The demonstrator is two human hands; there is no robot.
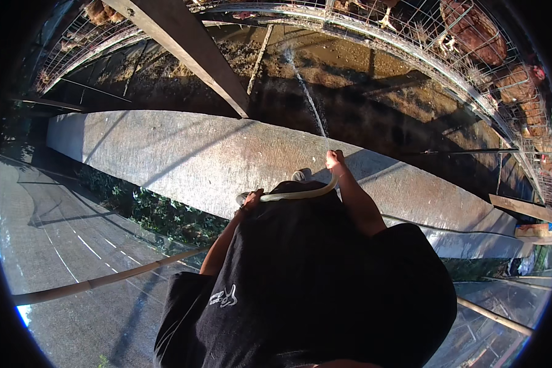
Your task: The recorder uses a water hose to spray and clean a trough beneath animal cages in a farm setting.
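My right hand [335,159] grips a pale flexible hose [303,194] close to its outlet. From there a jet of water [309,97] shoots out over the walkway's edge and strikes the manure-covered ground [349,50] beneath the cages. The hose sags in a curve across the front of my black shirt. Further back along it, my left hand [253,198] is closed around the hose near my waist. Part of a shoe [302,174] shows below me on the concrete walkway [202,142].
Wire cages [423,37] holding brown hens [474,30] curve along the far side. A wooden post [188,50] stands at the walkway's far edge. Behind me are plants [165,214], dark netting [73,244] and a bamboo pole [110,278]. A wooden board [522,208] lies at right.
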